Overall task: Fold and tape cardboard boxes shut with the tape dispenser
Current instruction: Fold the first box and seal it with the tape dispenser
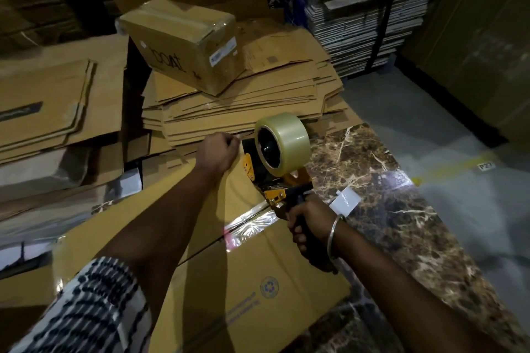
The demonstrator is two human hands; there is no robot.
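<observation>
A brown cardboard box (246,275) lies on a marble-patterned table, its top flaps closed along a seam. A strip of clear tape (249,223) shines along the near part of that seam. My right hand (308,226) grips the black handle of a yellow tape dispenser (275,178), which carries a large roll of clear tape (282,143) and sits on the seam. My left hand (219,152) is curled over the box's far edge, beside the dispenser's front end. A metal bangle circles my right wrist.
The marble table (387,195) extends right of the box, with a small white slip (345,200) on it. Stacks of flattened cardboard (238,112) lie behind, topped by a taped box (186,43). More flat cardboard (51,103) piles at left. Grey floor at right.
</observation>
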